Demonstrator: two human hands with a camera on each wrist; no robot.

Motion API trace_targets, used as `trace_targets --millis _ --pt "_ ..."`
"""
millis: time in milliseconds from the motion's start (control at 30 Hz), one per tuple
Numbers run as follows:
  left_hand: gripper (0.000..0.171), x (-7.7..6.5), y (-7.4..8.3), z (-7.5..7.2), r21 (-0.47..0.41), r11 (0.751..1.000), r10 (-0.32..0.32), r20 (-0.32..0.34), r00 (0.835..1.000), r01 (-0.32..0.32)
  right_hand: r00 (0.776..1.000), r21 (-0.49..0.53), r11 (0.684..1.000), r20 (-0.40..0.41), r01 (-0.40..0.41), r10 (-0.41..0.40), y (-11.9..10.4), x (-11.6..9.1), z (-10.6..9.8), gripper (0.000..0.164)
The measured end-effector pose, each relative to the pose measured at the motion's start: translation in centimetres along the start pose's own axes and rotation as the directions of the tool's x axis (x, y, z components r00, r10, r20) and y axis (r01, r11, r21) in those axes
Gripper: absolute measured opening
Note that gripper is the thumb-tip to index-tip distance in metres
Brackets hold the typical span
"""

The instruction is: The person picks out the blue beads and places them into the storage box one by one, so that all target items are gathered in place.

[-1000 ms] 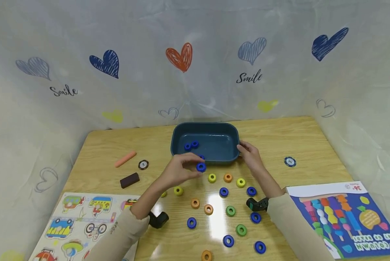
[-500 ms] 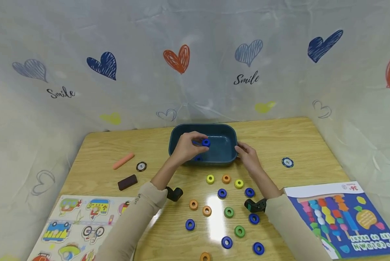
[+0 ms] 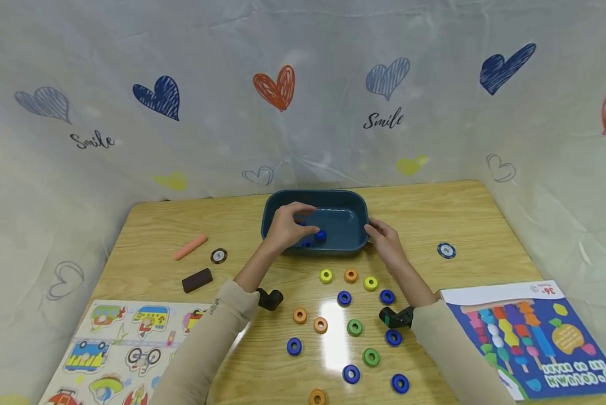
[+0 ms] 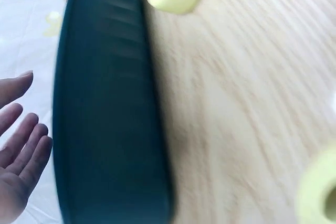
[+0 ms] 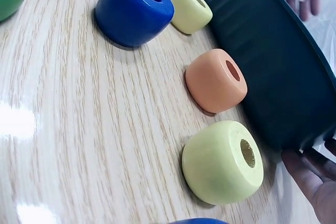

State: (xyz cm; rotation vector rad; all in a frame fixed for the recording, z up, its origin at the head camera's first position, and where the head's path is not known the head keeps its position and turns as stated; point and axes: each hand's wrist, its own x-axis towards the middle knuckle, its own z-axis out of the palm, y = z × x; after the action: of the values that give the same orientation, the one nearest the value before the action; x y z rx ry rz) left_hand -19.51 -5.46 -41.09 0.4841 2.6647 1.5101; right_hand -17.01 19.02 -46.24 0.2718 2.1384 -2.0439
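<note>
Over the dark teal plastic bin (image 3: pixel 343 244), my left hand (image 3: pixel 282 228) has its thumb and fingers spread apart. A blue bead (image 3: pixel 321 236) shows inside the bin just below the thumb tip, with another blue bead (image 3: pixel 307 243) beside it. The left wrist view has the left hand (image 4: pixel 21 156) beyond the bin wall (image 4: pixel 110 103), nothing between its fingers. My right hand (image 3: pixel 386 242) holds the right end of the bin, thumb at the rim. In the right wrist view, the right hand's fingers (image 5: pixel 302 174) reach under the bin's corner.
Several beads lie before the bin, among them a yellow bead (image 3: pixel 371 283), an orange bead (image 3: pixel 350 275) and a green bead (image 3: pixel 371 357). A picture puzzle board (image 3: pixel 120 349) is at left, a printed booklet (image 3: pixel 530 343) at right. A dark block (image 3: pixel 197 280) and poker chip (image 3: pixel 219 256) lie left.
My left hand carried a blue bead from the bin's front edge to above its inside, then its fingers parted and let the bead go. The right hand stayed on the bin.
</note>
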Motion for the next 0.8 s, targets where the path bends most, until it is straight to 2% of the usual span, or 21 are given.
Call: trace_targets --millis 167,233,300,400,500,600,667,700,767,800 --pt "0.037 -1.3 -1.7 -1.3 0.042 0.999 0.017 -0.083 0.996 -0.014 1.000 -0.032 0.999 0.001 0.008 -0.008 -0.1 -0.1 0.1 0.049" --pt "0.040 -1.8 -2.3 -1.9 0.060 0.998 -0.002 -0.130 0.991 0.010 1.000 -0.053 0.999 -0.004 0.010 -0.010 -0.2 -0.2 0.1 0.049" --pt "0.047 -2.1 -3.0 -2.5 0.037 0.997 -0.054 -0.177 0.983 0.061 1.000 -0.066 0.998 -0.010 0.012 -0.013 -0.2 -0.3 0.1 0.049" --pt "0.054 -2.6 -3.6 -3.1 -0.071 0.986 -0.165 -0.260 0.951 0.151 0.999 -0.068 0.997 -0.005 0.033 -0.033 -0.3 -0.3 0.0 0.048" --pt "0.054 -2.9 -3.9 -3.5 -0.180 0.963 -0.252 -0.325 0.912 0.202 0.998 -0.071 0.996 -0.001 0.058 -0.058 -0.5 -0.2 0.1 0.046" --pt "0.049 -3.2 -4.3 -3.7 -0.253 0.932 -0.333 -0.319 0.887 0.259 0.994 -0.131 0.987 -0.037 0.097 -0.103 -0.7 -0.7 0.2 0.048" --pt "0.047 -3.3 -4.7 -3.8 -0.297 0.906 -0.385 -0.287 0.877 0.301 0.976 -0.194 0.966 -0.103 0.171 -0.193 -0.9 -1.4 0.5 0.048" --pt "0.045 -3.4 -5.0 -3.9 -0.320 0.890 -0.413 -0.269 0.870 0.323 0.958 -0.225 0.949 -0.135 0.220 -0.253 -1.1 -1.9 0.7 0.047" --pt "0.042 -3.5 -5.4 -4.1 -0.375 0.857 -0.458 -0.239 0.856 0.354 0.910 -0.272 0.904 -0.161 0.331 -0.382 -1.5 -3.2 1.3 0.045" --pt "0.040 -3.6 -5.5 -4.2 -0.391 0.845 -0.474 -0.231 0.850 0.365 0.885 -0.285 0.876 -0.147 0.390 -0.442 -1.7 -3.9 1.7 0.042"
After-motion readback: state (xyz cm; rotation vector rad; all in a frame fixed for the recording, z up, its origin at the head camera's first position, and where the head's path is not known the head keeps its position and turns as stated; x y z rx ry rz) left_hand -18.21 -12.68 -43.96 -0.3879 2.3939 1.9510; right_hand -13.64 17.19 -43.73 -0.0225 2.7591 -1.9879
